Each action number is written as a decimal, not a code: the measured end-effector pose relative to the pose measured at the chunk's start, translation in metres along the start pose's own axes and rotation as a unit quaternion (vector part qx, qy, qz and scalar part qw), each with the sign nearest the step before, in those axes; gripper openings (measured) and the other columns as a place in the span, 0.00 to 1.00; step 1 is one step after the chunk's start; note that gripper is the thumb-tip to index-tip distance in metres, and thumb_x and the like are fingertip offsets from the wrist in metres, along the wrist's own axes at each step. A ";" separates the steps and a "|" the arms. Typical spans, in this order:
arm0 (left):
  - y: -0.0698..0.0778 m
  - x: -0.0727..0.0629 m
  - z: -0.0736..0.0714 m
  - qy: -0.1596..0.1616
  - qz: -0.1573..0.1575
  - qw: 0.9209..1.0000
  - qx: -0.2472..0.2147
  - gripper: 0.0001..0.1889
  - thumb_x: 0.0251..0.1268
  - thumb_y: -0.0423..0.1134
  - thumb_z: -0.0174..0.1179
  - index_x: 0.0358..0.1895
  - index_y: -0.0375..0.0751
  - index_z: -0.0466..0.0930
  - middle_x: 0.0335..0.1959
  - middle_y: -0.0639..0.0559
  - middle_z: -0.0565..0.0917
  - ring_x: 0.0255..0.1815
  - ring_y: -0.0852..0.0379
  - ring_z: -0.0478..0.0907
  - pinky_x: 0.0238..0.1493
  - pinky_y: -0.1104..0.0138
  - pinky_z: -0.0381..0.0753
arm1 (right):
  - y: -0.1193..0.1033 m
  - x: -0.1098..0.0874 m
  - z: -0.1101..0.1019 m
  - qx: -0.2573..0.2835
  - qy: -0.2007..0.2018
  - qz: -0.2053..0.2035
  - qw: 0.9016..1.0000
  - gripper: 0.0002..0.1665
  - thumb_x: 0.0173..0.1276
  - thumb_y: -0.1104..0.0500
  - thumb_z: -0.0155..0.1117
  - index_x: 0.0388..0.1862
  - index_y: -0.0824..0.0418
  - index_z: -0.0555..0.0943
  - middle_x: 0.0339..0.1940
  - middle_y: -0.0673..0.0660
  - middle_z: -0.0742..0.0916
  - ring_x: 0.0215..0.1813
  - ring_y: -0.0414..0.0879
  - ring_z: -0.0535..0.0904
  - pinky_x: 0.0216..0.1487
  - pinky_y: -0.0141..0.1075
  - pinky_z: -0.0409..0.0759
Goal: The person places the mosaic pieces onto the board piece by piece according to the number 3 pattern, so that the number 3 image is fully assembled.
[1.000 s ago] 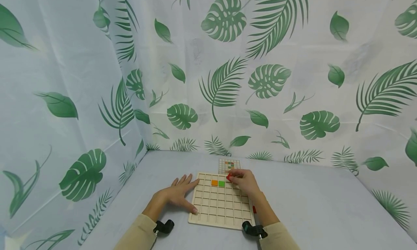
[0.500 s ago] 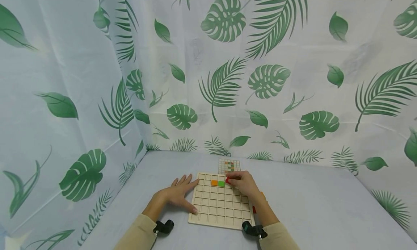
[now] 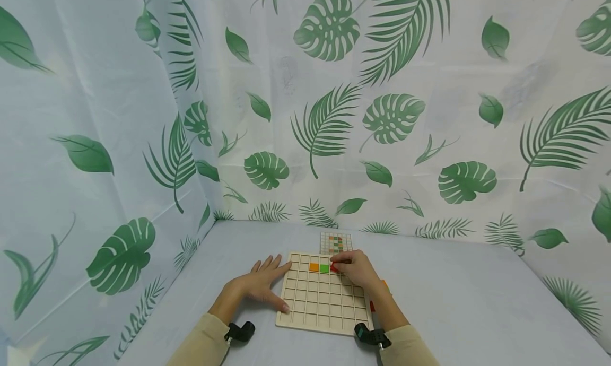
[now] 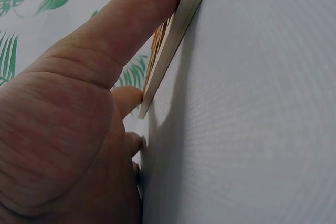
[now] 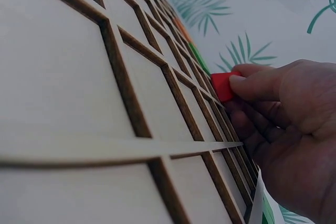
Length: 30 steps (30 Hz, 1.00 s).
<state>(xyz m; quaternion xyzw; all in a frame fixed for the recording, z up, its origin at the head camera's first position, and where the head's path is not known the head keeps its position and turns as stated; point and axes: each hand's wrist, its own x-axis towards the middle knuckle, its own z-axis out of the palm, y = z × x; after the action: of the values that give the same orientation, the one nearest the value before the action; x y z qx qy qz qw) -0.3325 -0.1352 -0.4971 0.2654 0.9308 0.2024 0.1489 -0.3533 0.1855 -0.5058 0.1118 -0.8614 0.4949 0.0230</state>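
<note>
A pale wooden grid board (image 3: pixel 320 297) lies flat on the table, an orange square tile (image 3: pixel 314 268) and a green square tile (image 3: pixel 324 269) side by side in an upper row. Just right of the green one, a red square tile (image 5: pixel 222 86) is pinched between thumb and finger of my right hand (image 3: pixel 357 269); in the right wrist view it stands tilted against the board. My left hand (image 3: pixel 260 285) rests at the board's left edge with fingers spread. In the left wrist view its thumb (image 4: pixel 131 19) touches the board's side.
Behind the board lies a small card (image 3: pixel 329 242) printed with a coloured grid pattern. An orange piece (image 3: pixel 385 286) and a red piece (image 3: pixel 372 306) show beside my right forearm, partly hidden by it. A leaf-patterned curtain (image 3: pixel 406 170) stands behind the table.
My right hand has brought the red tile slightly down and left, close beside the green tile. An orange piece now shows past the right forearm. The left hand stays in place.
</note>
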 end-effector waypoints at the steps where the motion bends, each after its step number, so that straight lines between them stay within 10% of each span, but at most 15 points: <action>1: 0.000 0.000 0.000 0.000 0.000 1.000 -0.001 0.66 0.45 0.75 0.73 0.86 0.55 0.49 0.88 0.40 0.42 0.88 0.38 0.34 0.84 0.38 0.35 | -0.001 -0.001 0.000 0.000 -0.001 0.001 1.000 0.10 0.72 0.69 0.66 0.48 0.65 0.90 0.50 0.60 0.90 0.47 0.46 0.84 0.41 0.33 0.82; 30: 0.000 0.000 0.000 -0.002 0.001 1.000 -0.001 0.66 0.45 0.75 0.73 0.86 0.55 0.48 0.88 0.40 0.41 0.88 0.38 0.34 0.84 0.38 0.35 | -0.007 -0.003 0.000 -0.049 -0.015 -0.040 0.998 0.06 0.69 0.69 0.69 0.43 0.65 0.90 0.42 0.56 0.91 0.41 0.46 0.86 0.38 0.34 0.85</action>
<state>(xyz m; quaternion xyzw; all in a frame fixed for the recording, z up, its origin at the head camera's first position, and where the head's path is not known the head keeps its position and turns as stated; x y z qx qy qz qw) -0.3324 -0.1352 -0.4965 0.2666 0.9300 0.2031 0.1506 -0.3483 0.1828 -0.5000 0.1525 -0.8798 0.4488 0.0353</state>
